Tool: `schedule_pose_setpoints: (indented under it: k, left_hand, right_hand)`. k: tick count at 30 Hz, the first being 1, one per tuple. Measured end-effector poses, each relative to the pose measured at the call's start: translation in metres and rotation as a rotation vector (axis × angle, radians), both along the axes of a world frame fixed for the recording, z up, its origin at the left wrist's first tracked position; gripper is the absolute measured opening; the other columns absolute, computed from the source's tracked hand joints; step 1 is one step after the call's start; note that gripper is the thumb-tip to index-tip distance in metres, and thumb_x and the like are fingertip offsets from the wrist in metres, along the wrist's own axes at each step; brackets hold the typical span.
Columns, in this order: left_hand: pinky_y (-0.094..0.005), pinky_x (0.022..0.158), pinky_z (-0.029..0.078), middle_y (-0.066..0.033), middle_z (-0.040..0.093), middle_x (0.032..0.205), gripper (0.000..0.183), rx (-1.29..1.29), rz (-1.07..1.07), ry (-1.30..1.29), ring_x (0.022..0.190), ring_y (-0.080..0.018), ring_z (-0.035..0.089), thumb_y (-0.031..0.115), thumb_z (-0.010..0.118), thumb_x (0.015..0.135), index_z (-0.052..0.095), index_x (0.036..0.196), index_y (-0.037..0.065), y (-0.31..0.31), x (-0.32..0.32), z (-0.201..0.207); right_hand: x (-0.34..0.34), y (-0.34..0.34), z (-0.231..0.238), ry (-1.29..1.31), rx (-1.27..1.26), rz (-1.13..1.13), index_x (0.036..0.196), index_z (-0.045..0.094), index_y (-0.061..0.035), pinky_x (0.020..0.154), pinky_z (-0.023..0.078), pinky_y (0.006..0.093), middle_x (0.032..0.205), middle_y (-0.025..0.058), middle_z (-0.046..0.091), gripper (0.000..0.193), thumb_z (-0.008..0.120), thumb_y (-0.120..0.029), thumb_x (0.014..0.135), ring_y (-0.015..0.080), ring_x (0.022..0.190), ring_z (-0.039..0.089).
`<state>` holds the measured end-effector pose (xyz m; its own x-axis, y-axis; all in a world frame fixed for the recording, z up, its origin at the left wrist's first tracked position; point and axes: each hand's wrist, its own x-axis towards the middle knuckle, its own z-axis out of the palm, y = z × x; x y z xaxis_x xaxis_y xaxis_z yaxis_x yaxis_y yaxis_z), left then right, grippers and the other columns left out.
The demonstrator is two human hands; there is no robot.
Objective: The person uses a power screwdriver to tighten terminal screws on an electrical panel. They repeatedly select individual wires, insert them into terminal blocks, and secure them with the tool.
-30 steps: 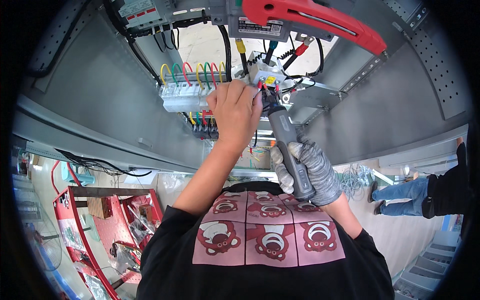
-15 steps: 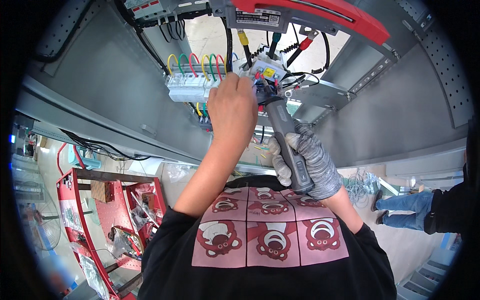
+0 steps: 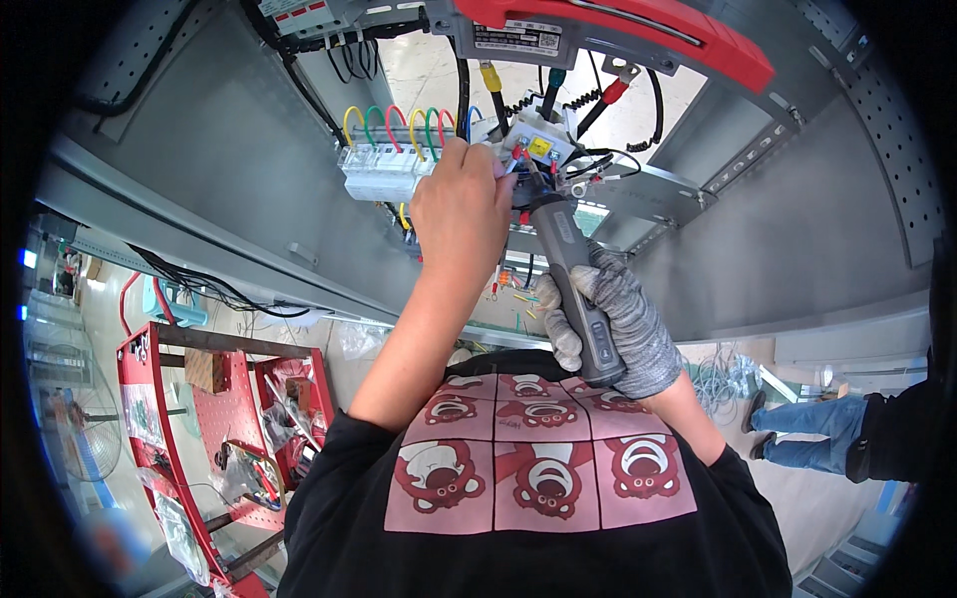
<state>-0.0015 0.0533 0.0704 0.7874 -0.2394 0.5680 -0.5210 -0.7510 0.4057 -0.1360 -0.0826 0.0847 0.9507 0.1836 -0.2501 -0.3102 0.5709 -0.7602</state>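
My right hand (image 3: 623, 329), in a grey knitted glove, is wrapped round a grey electric screwdriver (image 3: 570, 269). The tool points up and slightly left, its tip at a white terminal block (image 3: 541, 148) with a yellow label and small red-sleeved wire ends. Just left of that tip, my bare left hand (image 3: 461, 204) is closed in a pinch beside the block. What its fingertips hold is hidden behind the hand. A row of white circuit breakers (image 3: 384, 174) with looped yellow, green and red wires sits left of this hand.
Grey cabinet walls (image 3: 788, 219) flank both arms. Overhead hangs a switch unit with a red cover (image 3: 638, 30); thick cables with a yellow sleeve (image 3: 490, 78) and a red sleeve (image 3: 615, 92) run below it. A red cart (image 3: 224, 384) stands lower left. Someone in jeans (image 3: 812, 424) is at right.
The view has shifted slightly, moving the cabinet and breakers a little to the right in the picture. Both hands stay at the terminal block; the screwdriver keeps nearly the same angle.
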Motion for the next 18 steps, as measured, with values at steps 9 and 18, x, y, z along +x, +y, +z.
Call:
schedule_pose_setpoints:
  k: [9, 18]
  left_hand:
    - [-0.0471, 0.064, 0.049, -0.011, 0.064, 0.09, 0.015, 0.122, 0.031, 0.006, 0.079, -0.0354, 0.064, 0.02, 0.065, 0.089, 0.058, 0.092, 0.007, -0.004, -0.001, -0.008]
    - [-0.0457, 0.065, 0.049, -0.0138, 0.064, 0.091, 0.014, 0.02, -0.075, -0.007, 0.08, -0.0359, 0.064, 0.018, 0.062, 0.091, 0.058, 0.096, 0.005, 0.0, 0.001, -0.014]
  right_hand:
    - [0.002, -0.002, -0.005, -0.009, 0.077, -0.011, 0.107, 0.054, -0.001, 0.043, 0.05, 0.0285, 0.069, 0.0095, 0.059, 0.029, 0.058, -0.027, 0.095, 0.0177, 0.048, 0.058]
    - [-0.001, 0.005, 0.002, -0.005, 0.007, -0.071, 0.1, 0.055, 0.0023, 0.046, 0.049, 0.0262, 0.076, 0.0066, 0.057, 0.036, 0.06, -0.033, 0.095, 0.0134, 0.056, 0.057]
